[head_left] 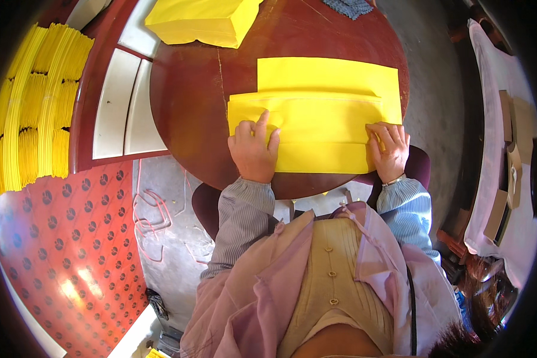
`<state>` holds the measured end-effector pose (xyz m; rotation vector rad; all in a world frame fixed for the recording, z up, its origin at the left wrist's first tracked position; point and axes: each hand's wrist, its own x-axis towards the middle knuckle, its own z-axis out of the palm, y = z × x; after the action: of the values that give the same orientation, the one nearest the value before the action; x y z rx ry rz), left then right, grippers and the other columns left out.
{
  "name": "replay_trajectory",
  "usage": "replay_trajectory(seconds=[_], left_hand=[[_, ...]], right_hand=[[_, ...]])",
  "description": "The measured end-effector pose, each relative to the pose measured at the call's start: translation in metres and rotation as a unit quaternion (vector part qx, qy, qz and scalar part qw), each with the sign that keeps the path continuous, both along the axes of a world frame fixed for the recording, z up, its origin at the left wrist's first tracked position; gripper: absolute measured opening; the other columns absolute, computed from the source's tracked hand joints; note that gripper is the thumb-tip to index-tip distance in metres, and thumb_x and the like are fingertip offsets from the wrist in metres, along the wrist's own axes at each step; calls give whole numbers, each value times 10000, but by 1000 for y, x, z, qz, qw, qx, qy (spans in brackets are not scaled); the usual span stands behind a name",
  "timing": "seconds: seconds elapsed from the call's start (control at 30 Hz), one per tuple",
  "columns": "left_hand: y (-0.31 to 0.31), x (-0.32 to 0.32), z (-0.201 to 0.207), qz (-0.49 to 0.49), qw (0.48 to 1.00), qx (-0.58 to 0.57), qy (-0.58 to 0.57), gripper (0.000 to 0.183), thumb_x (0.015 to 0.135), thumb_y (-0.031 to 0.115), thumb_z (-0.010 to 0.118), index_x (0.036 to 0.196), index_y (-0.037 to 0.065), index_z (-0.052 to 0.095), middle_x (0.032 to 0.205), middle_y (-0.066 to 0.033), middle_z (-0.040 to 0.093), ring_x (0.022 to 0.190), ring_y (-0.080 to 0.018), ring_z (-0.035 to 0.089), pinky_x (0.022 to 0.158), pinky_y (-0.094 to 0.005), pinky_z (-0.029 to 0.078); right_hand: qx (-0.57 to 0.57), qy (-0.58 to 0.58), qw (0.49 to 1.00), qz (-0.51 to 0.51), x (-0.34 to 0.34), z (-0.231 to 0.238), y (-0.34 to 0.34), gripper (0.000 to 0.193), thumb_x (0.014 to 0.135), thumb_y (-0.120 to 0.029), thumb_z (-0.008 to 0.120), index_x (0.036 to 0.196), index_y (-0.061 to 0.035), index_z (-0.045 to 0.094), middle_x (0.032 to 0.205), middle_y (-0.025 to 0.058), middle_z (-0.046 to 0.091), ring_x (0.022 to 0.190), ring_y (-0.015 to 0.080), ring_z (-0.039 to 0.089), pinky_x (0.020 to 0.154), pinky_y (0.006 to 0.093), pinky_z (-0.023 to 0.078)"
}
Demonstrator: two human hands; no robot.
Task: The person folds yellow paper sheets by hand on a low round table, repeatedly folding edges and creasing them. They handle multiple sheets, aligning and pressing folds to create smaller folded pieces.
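Observation:
A bright yellow folded sheet (322,116), paper-like with creases running across it, lies on the round dark red table in front of me. Behind its far edge shows another flat yellow sheet (334,73), offset to the right. My left hand (253,149) rests on the left end of the folded sheet, index finger stretched forward, thumb apart, the other fingers bent. At the right end, my right hand (389,148) lies with bent, parted fingertips on the yellow material near its edge. Neither hand visibly closes around anything.
A thick yellow stack (206,24) sits at the table's (185,89) far left. A grey-blue cloth (348,7) lies at its far edge. Many bundled yellow folded pieces (39,107) are piled at left. Cardboard pieces (513,161) rest on a covered surface at right.

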<state>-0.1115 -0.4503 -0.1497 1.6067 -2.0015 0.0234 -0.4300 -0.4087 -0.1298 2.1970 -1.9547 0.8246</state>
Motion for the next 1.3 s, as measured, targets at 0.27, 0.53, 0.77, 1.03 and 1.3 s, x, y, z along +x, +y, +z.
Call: replay_trajectory(seconds=[0.27, 0.53, 0.77, 1.03, 1.3], left_hand=[[-18, -12, -12, -112, 986, 86, 90, 691, 871, 41, 661, 1542, 44, 494, 1590, -254, 459, 1533, -453, 361, 1277, -559, 255], [-16, -28, -12, -85, 990, 114, 14, 724, 996, 377, 658, 1643, 180, 398, 1716, -246, 269, 1600, -450, 212, 1257, -658, 186], [-14, -34, -16, -69, 991, 90, -77, 735, 999, 497, 630, 1653, 258, 394, 1723, -240, 260, 1607, -452, 184, 1244, -689, 164], [-14, -34, -16, -63, 988, 89, -106, 707, 1034, 537, 560, 1664, 279, 368, 1722, -237, 260, 1609, -450, 181, 1250, -680, 150], [-14, -35, -17, -64, 989, 84, -104, 711, 1035, 558, 548, 1662, 275, 369, 1722, -239, 259, 1613, -451, 162, 1255, -678, 133]], right_hand=[[9, -11, 1000, -6, -2, -3, 3, 181, 866, -114, 714, 1038, -123, 770, 1032, 50, 718, 1013, 287, 660, 855, 439, 468], [10, -28, 999, -31, -8, -4, 13, 151, 866, -104, 746, 1012, -119, 782, 1021, 50, 742, 986, 266, 665, 853, 428, 475], [-22, -8, 999, -38, -8, 1, 15, 186, 856, -86, 755, 1036, -118, 787, 1032, 38, 734, 967, 263, 646, 865, 422, 469], [103, -13, 986, 134, 101, -5, -26, 664, 1030, -306, 604, 1616, -70, 401, 1691, 140, 369, 1583, 303, 317, 1295, 498, 246], [139, 57, 988, 27, 91, -34, -37, 765, 1063, -491, 529, 1649, -45, 324, 1746, 147, 257, 1632, 276, 197, 1327, 474, 139]])
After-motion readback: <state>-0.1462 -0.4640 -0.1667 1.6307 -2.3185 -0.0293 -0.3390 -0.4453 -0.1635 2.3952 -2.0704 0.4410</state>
